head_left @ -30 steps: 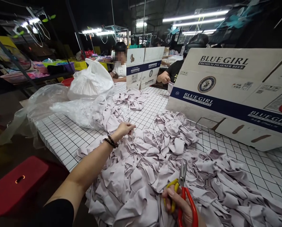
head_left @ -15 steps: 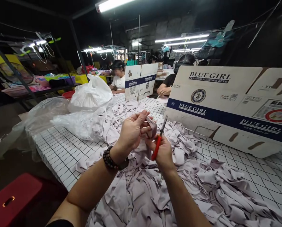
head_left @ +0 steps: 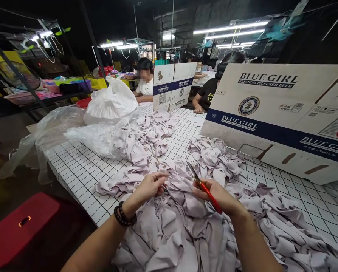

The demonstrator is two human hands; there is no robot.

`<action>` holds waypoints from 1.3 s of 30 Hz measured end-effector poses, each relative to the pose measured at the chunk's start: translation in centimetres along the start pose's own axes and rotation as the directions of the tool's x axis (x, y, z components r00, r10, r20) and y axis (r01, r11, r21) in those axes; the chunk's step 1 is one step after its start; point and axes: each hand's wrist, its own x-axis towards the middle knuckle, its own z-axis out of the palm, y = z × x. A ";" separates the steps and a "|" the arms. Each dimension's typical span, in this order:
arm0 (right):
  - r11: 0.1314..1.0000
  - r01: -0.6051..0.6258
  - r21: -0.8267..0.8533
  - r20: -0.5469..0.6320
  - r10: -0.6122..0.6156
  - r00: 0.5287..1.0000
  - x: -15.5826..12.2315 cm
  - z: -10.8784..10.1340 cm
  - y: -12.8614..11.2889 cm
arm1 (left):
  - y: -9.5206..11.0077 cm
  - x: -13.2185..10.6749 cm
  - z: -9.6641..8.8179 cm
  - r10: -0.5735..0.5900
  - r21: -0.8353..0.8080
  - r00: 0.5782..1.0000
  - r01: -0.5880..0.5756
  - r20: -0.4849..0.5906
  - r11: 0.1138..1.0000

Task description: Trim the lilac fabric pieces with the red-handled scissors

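Note:
A big heap of pale lilac fabric pieces point(head_left: 203, 230) covers the near part of the white gridded table point(head_left: 81, 166). My left hand point(head_left: 150, 186), with a dark bead bracelet at the wrist, pinches one fabric piece point(head_left: 183, 189) at the top of the heap. My right hand point(head_left: 218, 194) grips red-handled scissors point(head_left: 204, 187), blades pointing up-left towards that piece. Both hands hover low over the heap, close together.
A large "Blue Girl" cardboard panel point(head_left: 279, 113) stands along the right, a smaller one point(head_left: 171, 87) further back. Clear and white plastic bags point(head_left: 106, 109) lie at the left rear. Two people sit behind the boxes. A red stool point(head_left: 18, 226) stands at lower left.
Both hands have dropped from chest height down onto the heap. The scissors now point up-left over the cloth instead of upright. The fabric piece held up before lies lower, against the pile.

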 end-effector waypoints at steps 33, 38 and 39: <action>0.965 0.117 -0.234 -0.184 -0.162 0.969 -0.1 2.7 -1.5 | -0.5 -3.2 2.4 -0.109 -0.292 0.922 0.227 0.371 0.929; 0.981 0.187 0.045 -0.140 -0.179 0.974 -3.3 4.0 1.7 | 0.5 -4.2 3.9 -0.063 -0.431 0.895 0.273 0.442 0.860; 0.975 0.210 0.071 -0.168 -0.196 0.966 -3.5 4.5 2.0 | 0.7 -4.4 4.2 -0.043 -0.448 0.884 0.277 0.466 0.850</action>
